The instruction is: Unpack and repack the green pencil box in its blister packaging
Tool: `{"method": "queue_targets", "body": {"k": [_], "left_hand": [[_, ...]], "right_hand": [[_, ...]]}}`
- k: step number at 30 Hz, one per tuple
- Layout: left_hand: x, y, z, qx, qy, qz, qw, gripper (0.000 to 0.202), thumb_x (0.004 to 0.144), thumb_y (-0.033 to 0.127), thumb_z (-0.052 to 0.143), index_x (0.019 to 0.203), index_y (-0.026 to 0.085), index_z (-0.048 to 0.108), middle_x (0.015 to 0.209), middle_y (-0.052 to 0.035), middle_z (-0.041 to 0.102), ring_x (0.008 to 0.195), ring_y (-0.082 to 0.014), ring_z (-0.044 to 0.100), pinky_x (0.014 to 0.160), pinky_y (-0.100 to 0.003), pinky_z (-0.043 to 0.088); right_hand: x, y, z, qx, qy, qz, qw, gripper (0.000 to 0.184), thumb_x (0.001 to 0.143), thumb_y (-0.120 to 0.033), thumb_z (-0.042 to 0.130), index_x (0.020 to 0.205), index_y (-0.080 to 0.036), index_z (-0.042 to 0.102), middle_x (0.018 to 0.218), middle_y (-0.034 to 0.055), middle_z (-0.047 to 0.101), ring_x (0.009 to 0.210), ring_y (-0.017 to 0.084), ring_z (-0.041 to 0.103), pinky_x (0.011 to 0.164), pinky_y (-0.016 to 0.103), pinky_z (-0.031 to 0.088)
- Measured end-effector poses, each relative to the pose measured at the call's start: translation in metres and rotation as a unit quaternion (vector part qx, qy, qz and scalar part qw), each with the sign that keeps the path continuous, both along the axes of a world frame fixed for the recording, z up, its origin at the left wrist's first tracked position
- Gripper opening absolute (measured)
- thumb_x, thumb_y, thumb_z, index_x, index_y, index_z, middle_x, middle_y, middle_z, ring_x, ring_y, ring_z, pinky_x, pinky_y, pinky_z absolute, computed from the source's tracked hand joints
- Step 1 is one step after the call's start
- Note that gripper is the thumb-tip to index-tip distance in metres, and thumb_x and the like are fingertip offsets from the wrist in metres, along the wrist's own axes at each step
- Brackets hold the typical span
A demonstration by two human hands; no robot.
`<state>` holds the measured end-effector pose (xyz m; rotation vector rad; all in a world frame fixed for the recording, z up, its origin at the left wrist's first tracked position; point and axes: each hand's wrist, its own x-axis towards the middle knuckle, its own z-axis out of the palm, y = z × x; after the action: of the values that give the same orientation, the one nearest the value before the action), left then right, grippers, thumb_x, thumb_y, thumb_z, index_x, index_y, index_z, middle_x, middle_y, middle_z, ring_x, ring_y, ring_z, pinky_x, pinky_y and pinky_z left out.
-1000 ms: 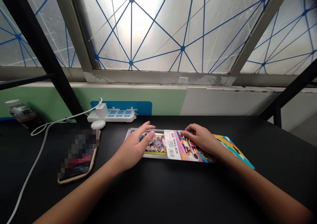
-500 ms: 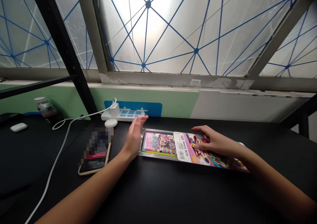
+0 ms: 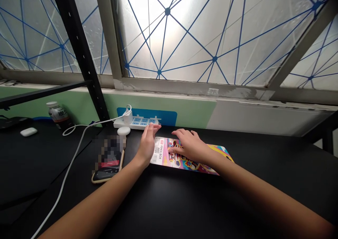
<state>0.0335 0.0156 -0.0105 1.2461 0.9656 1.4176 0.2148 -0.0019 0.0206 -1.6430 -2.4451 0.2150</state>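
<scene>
"Lying which way on the black table is the pencil box pack?"

"Flat, long axis running left to right — the right end angled slightly nearer. It's below the right hand and to the right of the left hand."

"Which hand is closer to its middle?"

"The right, palm down over the printed front, thumb spread wide from the fingers. Whether it presses or grips, I can't tell."

"And the left?"

"Upright at the left end, fingers straight and together, clasping nothing that shows — touching or just beside, I can't tell."

"Smallest detail?"

"The white label, between both hands."
</scene>
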Motion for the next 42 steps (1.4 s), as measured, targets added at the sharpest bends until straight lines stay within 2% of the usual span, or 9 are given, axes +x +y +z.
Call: {"method": "queue_targets", "body": {"k": [3, 7, 10, 22, 26, 29, 34, 38, 42], "left_hand": [[-0.003, 0.0, 0.0, -0.044, 0.03, 0.014, 0.998, 0.025, 0.095, 0.029, 0.046, 0.118, 0.021, 0.052, 0.136, -0.0122, 0.061, 0.126, -0.0237, 0.058, 0.102, -0.038, 0.046], [-0.004, -0.006, 0.002, -0.114, 0.042, -0.005, 0.993, 0.055, 0.081, 0.006, 0.05, 0.132, 0.026, 0.046, 0.139, -0.0149, 0.058, 0.096, -0.0239, 0.071, 0.067, -0.032, 0.056], [-0.005, -0.006, 0.001, -0.161, 0.0, -0.014, 0.987, 0.069, 0.078, -0.002, 0.05, 0.139, 0.03, 0.041, 0.133, -0.0135, 0.062, 0.078, -0.0194, 0.073, 0.056, -0.026, 0.054], [-0.005, -0.002, -0.002, -0.192, -0.079, 0.024, 0.978, 0.07, 0.085, 0.005, 0.065, 0.144, 0.029, 0.034, 0.122, -0.0139, 0.07, 0.065, -0.0188, 0.073, 0.057, -0.032, 0.06], [-0.002, -0.003, 0.0, -0.179, -0.066, 0.037, 0.981, 0.054, 0.087, 0.017, 0.069, 0.133, 0.024, 0.043, 0.113, -0.0122, 0.072, 0.065, -0.0197, 0.072, 0.056, -0.033, 0.059], [-0.001, -0.003, -0.001, -0.156, -0.051, 0.024, 0.986, 0.028, 0.087, 0.035, 0.07, 0.106, 0.019, 0.057, 0.093, -0.0078, 0.073, 0.064, -0.0179, 0.07, 0.059, -0.029, 0.057], [0.005, -0.006, -0.006, -0.018, -0.076, 0.035, 0.996, 0.03, 0.089, 0.051, 0.065, 0.094, 0.021, 0.058, 0.086, -0.0012, 0.071, 0.072, -0.0148, 0.068, 0.066, -0.024, 0.053], [0.006, -0.005, -0.007, -0.007, -0.098, 0.046, 0.994, 0.038, 0.094, 0.055, 0.054, 0.1, 0.019, 0.062, 0.089, -0.0041, 0.072, 0.074, -0.0177, 0.068, 0.067, -0.027, 0.053], [0.002, -0.005, 0.0, 0.0, -0.085, 0.026, 0.996, 0.034, 0.095, 0.044, 0.051, 0.093, 0.014, 0.067, 0.084, -0.0068, 0.072, 0.074, -0.0201, 0.067, 0.066, -0.029, 0.051]], "right_hand": [[0.032, -0.011, -0.006, 0.037, 0.012, -0.038, 0.999, 0.063, 0.088, -0.063, 0.055, 0.137, -0.024, 0.05, 0.143, 0.014, 0.053, 0.132, 0.035, 0.047, 0.112, 0.059, 0.023], [0.098, -0.019, -0.013, -0.005, 0.055, -0.131, 0.99, 0.061, 0.088, -0.065, 0.05, 0.13, -0.02, 0.055, 0.135, 0.0144, 0.06, 0.124, 0.034, 0.055, 0.107, 0.051, 0.035], [0.126, -0.02, -0.013, -0.069, 0.091, -0.127, 0.985, 0.053, 0.09, -0.062, 0.048, 0.119, -0.02, 0.062, 0.124, 0.013, 0.067, 0.112, 0.03, 0.062, 0.094, 0.041, 0.047], [0.103, -0.031, -0.013, 0.007, 0.069, -0.094, 0.993, 0.041, 0.093, -0.061, 0.049, 0.101, -0.022, 0.062, 0.106, 0.0103, 0.068, 0.096, 0.029, 0.064, 0.079, 0.039, 0.049], [0.108, -0.028, -0.015, 0.097, 0.066, -0.082, 0.99, 0.038, 0.091, -0.059, 0.054, 0.097, -0.021, 0.061, 0.102, 0.0097, 0.066, 0.093, 0.028, 0.064, 0.08, 0.04, 0.05], [0.109, -0.03, -0.01, 0.203, 0.065, -0.052, 0.976, 0.034, 0.092, -0.055, 0.058, 0.094, -0.021, 0.059, 0.105, 0.0096, 0.064, 0.09, 0.025, 0.065, 0.079, 0.037, 0.051], [0.104, -0.044, 0.003, 0.334, 0.039, -0.004, 0.942, 0.028, 0.09, -0.048, 0.065, 0.084, -0.023, 0.054, 0.101, 0.0071, 0.068, 0.083, 0.022, 0.068, 0.069, 0.032, 0.051], [0.097, -0.055, 0.01, 0.349, 0.01, 0.006, 0.937, 0.025, 0.093, -0.042, 0.063, 0.083, -0.023, 0.051, 0.118, 0.0083, 0.068, 0.081, 0.02, 0.07, 0.063, 0.03, 0.05], [0.09, -0.063, 0.012, 0.285, -0.026, 0.007, 0.958, 0.022, 0.092, -0.035, 0.063, 0.081, -0.023, 0.048, 0.117, 0.0063, 0.069, 0.078, 0.02, 0.07, 0.058, 0.03, 0.049]]}}
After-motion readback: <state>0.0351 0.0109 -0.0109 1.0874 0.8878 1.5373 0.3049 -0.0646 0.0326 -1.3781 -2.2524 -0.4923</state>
